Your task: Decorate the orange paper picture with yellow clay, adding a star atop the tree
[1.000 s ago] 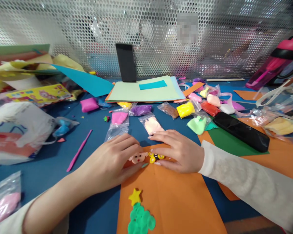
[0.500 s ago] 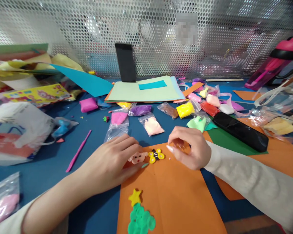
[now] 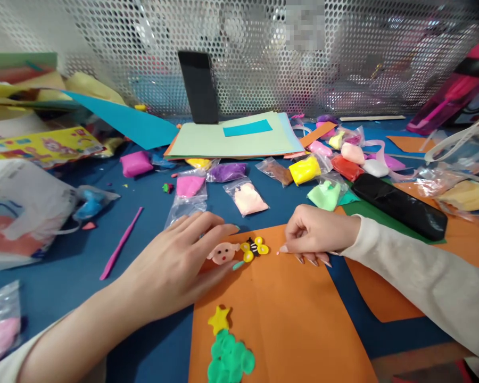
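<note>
My left hand (image 3: 179, 255) rests over the left edge of the orange paper (image 3: 287, 314), thumb and index finger spread around a pale pink clay face (image 3: 223, 254) with dark eyes and a red dot. Touching or close to its right side is a yellow and black clay bee (image 3: 254, 249). My right hand (image 3: 313, 236) is low over the paper, its thumb and fingers pinched together. A tiny pink clay bit (image 3: 278, 252) lies just beside its thumbnail; whether anything sits inside the pinch is hidden. Lower down are a yellow clay star (image 3: 219, 319) and a green clay tree (image 3: 229, 359).
Several clay packets, such as a peach one (image 3: 247, 199) and a yellow one (image 3: 305, 169), lie beyond the hands. A magenta modelling tool (image 3: 122, 243) is at left, a black case (image 3: 399, 206) at right. A phone (image 3: 199, 88) leans on the mesh panel behind stacked paper (image 3: 203, 141).
My right hand has turned downward and its fingers have closed beside the pink bit. My left index finger has lifted and stretched outward, showing more of the face. The camera view shifted slightly.
</note>
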The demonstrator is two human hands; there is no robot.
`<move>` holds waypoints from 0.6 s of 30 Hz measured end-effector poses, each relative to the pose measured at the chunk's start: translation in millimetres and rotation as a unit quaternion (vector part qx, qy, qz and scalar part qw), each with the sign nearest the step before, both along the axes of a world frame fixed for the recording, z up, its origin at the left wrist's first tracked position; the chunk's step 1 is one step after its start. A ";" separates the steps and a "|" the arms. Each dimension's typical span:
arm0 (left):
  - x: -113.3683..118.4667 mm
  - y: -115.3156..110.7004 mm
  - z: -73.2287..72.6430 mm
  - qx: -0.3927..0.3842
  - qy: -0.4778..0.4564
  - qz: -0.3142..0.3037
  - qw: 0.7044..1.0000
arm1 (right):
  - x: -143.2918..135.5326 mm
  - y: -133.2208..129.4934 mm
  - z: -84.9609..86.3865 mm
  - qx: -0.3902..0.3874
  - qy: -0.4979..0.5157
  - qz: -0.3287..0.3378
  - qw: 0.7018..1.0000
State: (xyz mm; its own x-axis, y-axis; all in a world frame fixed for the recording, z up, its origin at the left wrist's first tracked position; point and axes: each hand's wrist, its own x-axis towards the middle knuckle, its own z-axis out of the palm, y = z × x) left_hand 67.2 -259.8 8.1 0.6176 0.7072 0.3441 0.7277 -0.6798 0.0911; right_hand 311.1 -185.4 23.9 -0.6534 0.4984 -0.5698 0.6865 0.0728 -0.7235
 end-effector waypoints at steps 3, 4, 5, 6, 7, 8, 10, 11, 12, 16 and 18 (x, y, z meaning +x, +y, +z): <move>2.4 -1.6 1.0 0.007 -0.007 -0.004 1.000 | -0.4 0.1 0.3 0.000 -0.012 0.006 1.000; 3.4 -2.2 1.3 0.007 -0.013 -0.006 1.000 | -0.5 0.2 0.8 -0.004 -0.013 0.008 1.000; 4.5 -2.8 1.5 0.005 -0.017 -0.008 1.000 | -0.8 0.4 1.5 -0.009 -0.014 0.011 1.000; 5.3 -3.2 1.7 0.000 -0.018 -0.012 1.000 | -1.0 0.5 2.4 -0.013 -0.015 0.014 1.000; 5.9 -3.7 1.8 -0.004 -0.016 -0.014 1.000 | -1.3 0.6 3.3 -0.015 -0.018 0.015 1.000; 6.3 -4.0 1.8 -0.007 -0.014 -0.016 1.000 | -1.5 0.7 4.1 -0.016 -0.021 0.017 1.000; 6.5 -4.7 1.8 -0.011 -0.010 -0.018 1.000 | -1.7 0.8 5.2 -0.017 -0.028 0.016 0.999; 6.6 -5.1 1.8 -0.013 -0.010 -0.018 1.000 | -1.7 0.8 5.3 -0.017 -0.030 0.016 0.999; 6.7 -5.5 2.0 -0.015 -0.009 -0.017 1.000 | -1.6 0.8 5.2 -0.018 -0.031 0.015 0.999; 8.0 -7.0 2.9 -0.013 -0.001 -0.011 1.000 | -1.8 -0.2 3.8 -0.014 -0.030 0.023 0.999; 8.3 -7.6 3.4 -0.014 0.004 -0.011 1.000 | -2.9 -1.4 4.2 -0.006 -0.035 0.021 0.999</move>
